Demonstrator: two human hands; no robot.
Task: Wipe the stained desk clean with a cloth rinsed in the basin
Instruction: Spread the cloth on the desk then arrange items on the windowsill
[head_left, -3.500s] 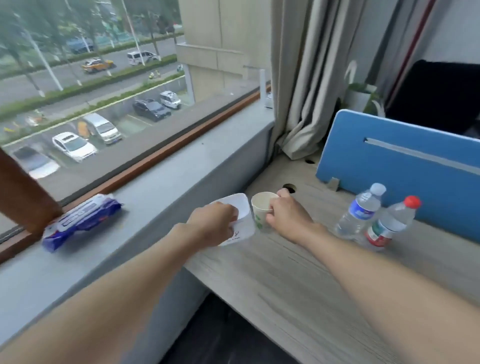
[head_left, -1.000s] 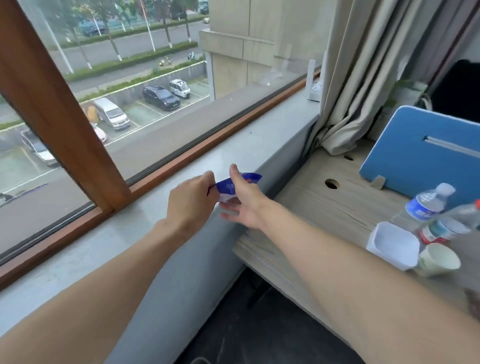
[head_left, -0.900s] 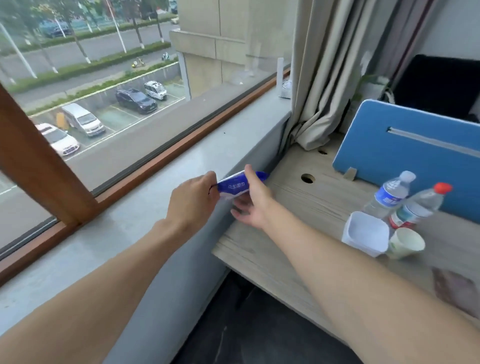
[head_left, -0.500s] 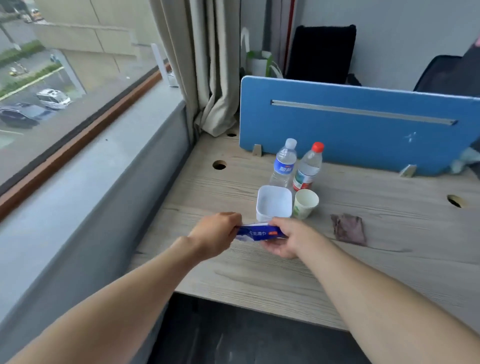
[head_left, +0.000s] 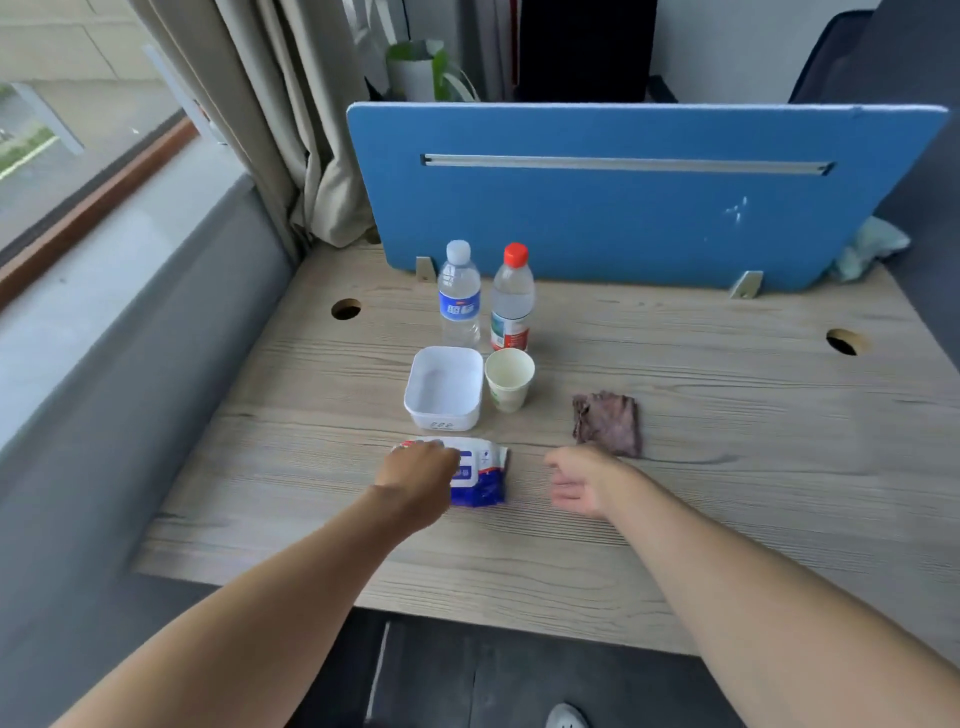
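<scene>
A blue and white wipes pack (head_left: 480, 475) lies flat on the wooden desk (head_left: 675, 519), and my left hand (head_left: 421, 475) rests on its left half, fingers curled over it. My right hand (head_left: 579, 480) hovers just right of the pack, holding nothing, fingers loosely apart. Behind the pack stands a white rectangular basin (head_left: 443, 387). A crumpled brownish cloth (head_left: 608, 422) lies on the desk right of the basin, just beyond my right hand.
A paper cup (head_left: 509, 378) stands beside the basin, with two water bottles (head_left: 460, 293) (head_left: 512, 297) behind. A blue partition (head_left: 644, 192) closes the desk's far edge. The grey window sill (head_left: 104, 291) and curtain (head_left: 291, 124) are on the left.
The pack came off the window sill, carried in both hands, and now lies on the desk before the basin. My right hand has let go and drawn away to the right.
</scene>
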